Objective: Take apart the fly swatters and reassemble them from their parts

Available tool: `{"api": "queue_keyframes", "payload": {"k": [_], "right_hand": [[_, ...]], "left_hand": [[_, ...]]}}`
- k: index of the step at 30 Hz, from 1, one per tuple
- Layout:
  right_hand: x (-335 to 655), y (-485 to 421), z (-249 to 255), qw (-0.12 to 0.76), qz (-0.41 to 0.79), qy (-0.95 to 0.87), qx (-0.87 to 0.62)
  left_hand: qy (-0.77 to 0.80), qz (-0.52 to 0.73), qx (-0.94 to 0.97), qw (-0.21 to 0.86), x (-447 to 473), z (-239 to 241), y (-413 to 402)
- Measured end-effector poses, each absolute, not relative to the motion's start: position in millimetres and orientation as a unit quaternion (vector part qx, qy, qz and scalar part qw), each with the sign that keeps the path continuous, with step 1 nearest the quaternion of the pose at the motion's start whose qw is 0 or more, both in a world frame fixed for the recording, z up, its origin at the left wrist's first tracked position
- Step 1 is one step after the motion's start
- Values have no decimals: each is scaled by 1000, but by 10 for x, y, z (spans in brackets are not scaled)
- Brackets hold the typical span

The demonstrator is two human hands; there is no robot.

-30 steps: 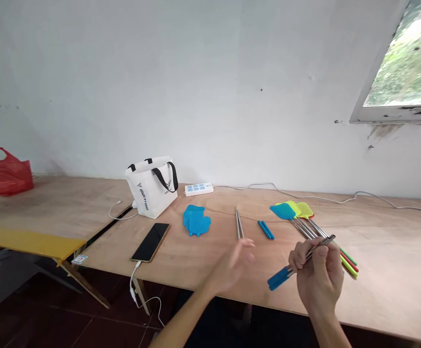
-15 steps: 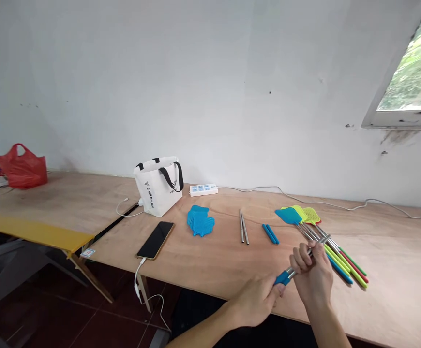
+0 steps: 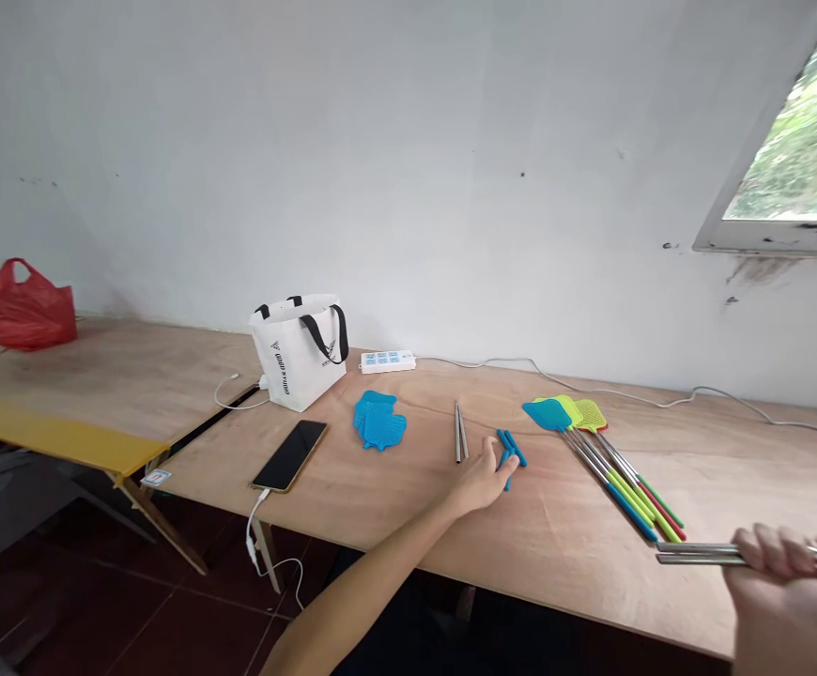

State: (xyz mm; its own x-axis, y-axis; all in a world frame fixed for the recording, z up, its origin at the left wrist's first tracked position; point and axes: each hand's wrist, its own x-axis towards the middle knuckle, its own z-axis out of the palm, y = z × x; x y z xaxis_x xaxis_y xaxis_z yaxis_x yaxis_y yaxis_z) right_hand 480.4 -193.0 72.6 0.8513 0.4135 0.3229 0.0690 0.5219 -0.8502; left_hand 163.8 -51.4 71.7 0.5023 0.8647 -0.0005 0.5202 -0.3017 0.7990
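Observation:
My left hand (image 3: 480, 477) is at the middle of the table, its fingers around a short blue handle (image 3: 507, 483). Right beside it, two more blue handles (image 3: 516, 448) lie on the wood. At the lower right, my right hand (image 3: 789, 582) is wrapped around thin metal tubes (image 3: 697, 554) that stick out to the left. Two other metal tubes (image 3: 460, 434) lie left of the handles. Farther left are blue fly swatter heads (image 3: 380, 421), overlapping. Assembled fly swatters (image 3: 616, 469) in blue, yellow, red and green lie in a bundle between my hands.
A black phone (image 3: 290, 456) on a white cable lies near the front edge. Behind it stands a white tote bag (image 3: 300, 361), with a power strip (image 3: 387, 361) by the wall. A red plastic bag (image 3: 24, 310) sits on the far-left table.
My hands have moved apart. The left went up and left with the blue handle, now off the tubes, to the other handles; the right swung right, holding the metal tubes.

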Motion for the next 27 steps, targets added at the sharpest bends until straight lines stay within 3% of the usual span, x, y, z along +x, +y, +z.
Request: {"api": "queue_keyframes", "payload": {"k": [8,14,24,27], "right_hand": [[4158,-1561,759,852,216,-256,-403],[3289,-1246,670,767,397,-289,-414],[2450,-855,567,614,423,-458,-485],[2273,-395,596,595,354,-516,-504]], "left_hand": [[399,266,801,359,1292,499,-506],[350,253,835,342,1226,593,-552],[351,348,779,387,913,357,-481],[384,414,730,385,888,324,-380]]}}
